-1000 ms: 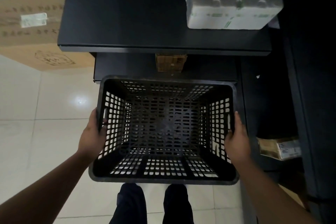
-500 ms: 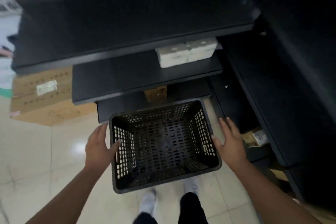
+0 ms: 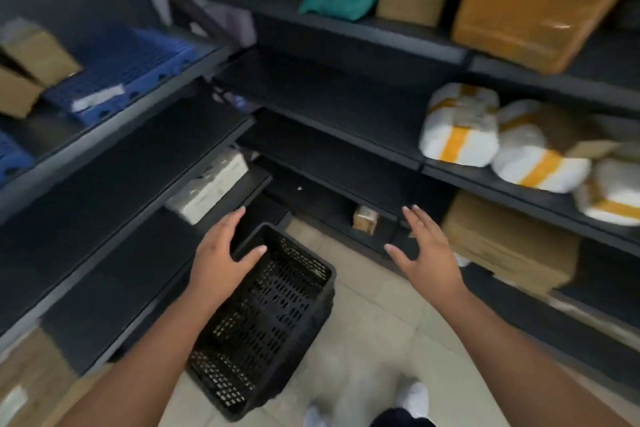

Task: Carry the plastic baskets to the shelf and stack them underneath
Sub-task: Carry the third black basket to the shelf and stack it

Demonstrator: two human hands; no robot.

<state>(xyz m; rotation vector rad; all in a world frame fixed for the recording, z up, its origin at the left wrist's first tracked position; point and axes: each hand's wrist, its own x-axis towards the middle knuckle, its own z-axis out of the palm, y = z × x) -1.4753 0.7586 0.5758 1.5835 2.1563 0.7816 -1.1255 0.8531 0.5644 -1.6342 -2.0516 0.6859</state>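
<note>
The basket (image 3: 266,315), black and perforated, sits empty on the tiled floor (image 3: 374,315) beside the lowest tier of the left shelf (image 3: 114,163), tipped a little in our view and not yet pushed underneath. Going from the big things down: the dark shelving wraps the corner, the left run mostly bare apart from a white box (image 3: 211,187), the right shelf (image 3: 346,104) carrying white parcels (image 3: 460,128) banded in yellow and cardboard cartons above and below. Both our hands are over the basket and neither grips it. Our left hand (image 3: 221,253) hangs spread above the basket's far rim, thumb near the edge (whether it touches, we cannot tell); our right hand (image 3: 422,250) is spread wide and well clear to the right. We judge the carrying done for this basket and the placing step in hand. The next move calls for taking the rim on both sides again and sliding the basket under the bottom shelf, squaring it so later baskets nest into it.
</note>
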